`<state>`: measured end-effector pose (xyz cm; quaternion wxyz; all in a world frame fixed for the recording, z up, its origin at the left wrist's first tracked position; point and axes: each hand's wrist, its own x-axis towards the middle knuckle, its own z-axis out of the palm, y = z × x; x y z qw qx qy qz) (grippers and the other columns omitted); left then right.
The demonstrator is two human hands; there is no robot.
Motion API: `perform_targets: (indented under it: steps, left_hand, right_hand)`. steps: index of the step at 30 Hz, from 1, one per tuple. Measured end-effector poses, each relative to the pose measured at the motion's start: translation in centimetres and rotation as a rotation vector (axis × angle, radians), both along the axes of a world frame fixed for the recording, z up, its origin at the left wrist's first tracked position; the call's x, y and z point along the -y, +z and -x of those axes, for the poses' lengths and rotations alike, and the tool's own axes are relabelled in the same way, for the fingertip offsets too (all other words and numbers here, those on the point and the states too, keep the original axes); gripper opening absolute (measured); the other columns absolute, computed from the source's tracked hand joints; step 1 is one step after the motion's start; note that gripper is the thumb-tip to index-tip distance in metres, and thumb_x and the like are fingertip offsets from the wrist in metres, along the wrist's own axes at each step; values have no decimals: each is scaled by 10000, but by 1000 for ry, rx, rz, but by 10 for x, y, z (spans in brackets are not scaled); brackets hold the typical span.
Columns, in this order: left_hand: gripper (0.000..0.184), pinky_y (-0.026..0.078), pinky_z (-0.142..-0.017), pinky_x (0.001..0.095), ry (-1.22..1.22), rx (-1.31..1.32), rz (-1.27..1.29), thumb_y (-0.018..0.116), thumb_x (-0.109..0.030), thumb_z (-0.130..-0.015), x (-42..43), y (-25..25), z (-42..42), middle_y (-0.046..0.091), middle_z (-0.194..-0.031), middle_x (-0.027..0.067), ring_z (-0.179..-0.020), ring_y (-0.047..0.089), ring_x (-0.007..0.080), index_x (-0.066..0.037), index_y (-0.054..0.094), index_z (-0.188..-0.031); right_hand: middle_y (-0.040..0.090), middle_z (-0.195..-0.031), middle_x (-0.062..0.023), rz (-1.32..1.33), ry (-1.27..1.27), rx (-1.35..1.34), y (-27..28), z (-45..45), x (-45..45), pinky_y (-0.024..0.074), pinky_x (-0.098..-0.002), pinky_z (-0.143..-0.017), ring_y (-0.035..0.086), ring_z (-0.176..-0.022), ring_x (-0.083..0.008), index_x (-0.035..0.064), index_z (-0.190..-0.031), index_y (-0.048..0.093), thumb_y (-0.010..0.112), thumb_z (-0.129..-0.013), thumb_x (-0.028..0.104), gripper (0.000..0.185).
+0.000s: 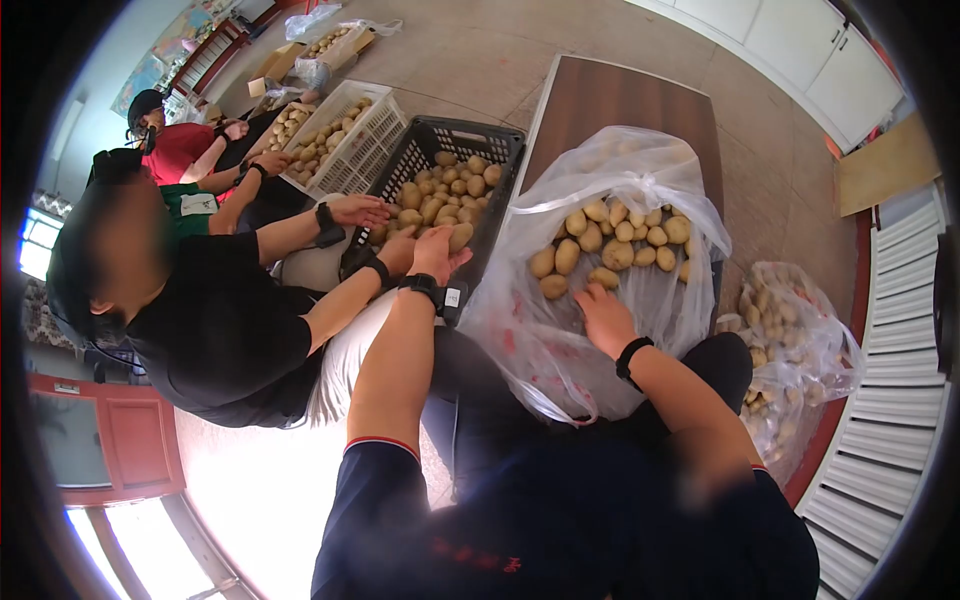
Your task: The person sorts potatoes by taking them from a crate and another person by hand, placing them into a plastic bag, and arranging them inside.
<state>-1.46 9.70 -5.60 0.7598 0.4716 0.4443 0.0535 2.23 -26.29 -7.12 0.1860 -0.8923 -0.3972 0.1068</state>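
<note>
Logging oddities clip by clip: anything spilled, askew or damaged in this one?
Nothing stands out. The potatoes near the right hand lie inside the open plastic bag, and the black crate by the left hand looks intact. I see no clear spill, though the distant containers are too small to judge.
</note>
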Motion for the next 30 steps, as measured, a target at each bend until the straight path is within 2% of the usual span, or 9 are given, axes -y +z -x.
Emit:
perform_targets:
  steps: [7,9,11,16,19,21,22,24,30]
  left_hand:
    - [294,609,-715,451,140,13,-27,560,-133,-936,6,19,6,530,-1182,143,-1066,544,304,-18,526,-1204]
    - [286,610,-718,448,143,17,-44,566,-121,-927,1,11,6,518,-1194,140,-1106,520,295,-5,539,-1187]
    - [293,592,-633,392,207,-3,-86,512,-113,-931,-4,2,4,600,-1067,143,-722,611,291,-77,529,-1222]
    - [265,590,-642,416,262,-47,8,562,-151,-929,-13,-4,5,545,-1062,153,-791,631,320,-13,518,-1151]
    - [275,588,-647,423,229,-50,-19,556,-163,-936,2,13,0,535,-1031,152,-795,636,323,1,500,-1150]
    - [282,585,-649,425,192,-44,-54,539,-168,-944,11,18,-5,536,-1001,148,-785,637,320,2,485,-1162]
    - [284,582,-648,418,128,-14,-60,545,-180,-945,16,20,-6,541,-1013,141,-791,638,313,-1,488,-1157]
    - [286,578,-648,410,60,18,-61,551,-191,-945,26,30,-9,545,-1025,134,-798,639,306,-4,492,-1153]
    - [323,552,-606,341,-435,46,-42,596,-237,-936,57,55,-13,621,-1031,106,-730,659,239,-19,529,-1163]
  right_hand:
    - [560,-1140,-155,26,-120,-206,2,2,7,491,-456,-864,585,-1029,-370,106,-1200,576,565,-797,23,411]
    - [565,-1126,-179,-126,-172,-254,-6,1,10,489,-463,-838,577,-1009,-401,94,-1163,584,570,-796,32,372]
    - [570,-1136,-177,-174,-209,-274,-11,0,11,484,-458,-855,573,-1033,-400,79,-1162,576,570,-804,38,360]
    - [595,-1142,-199,-290,-331,-390,-13,-6,11,468,-459,-898,553,-1075,-418,46,-1162,559,580,-802,47,361]
    - [637,-1061,-194,-307,-368,-372,-9,-8,9,512,-418,-825,640,-934,-365,25,-1161,550,599,-825,88,345]
    - [657,-943,-146,-448,-464,-772,-2,-8,5,534,-347,-651,674,-716,-246,10,-1151,546,610,-883,178,322]
    - [657,-943,-146,-446,-473,-768,1,-9,2,534,-347,-651,674,-716,-246,10,-1151,546,610,-883,178,322]
    - [640,-861,-94,-485,-439,-945,3,-9,-2,490,-273,-521,630,-593,-140,2,-1120,565,609,-924,287,349]
    - [637,-817,-87,-453,-408,-1062,18,-8,-17,473,-297,-542,618,-631,-153,-6,-1027,614,615,-930,351,370]
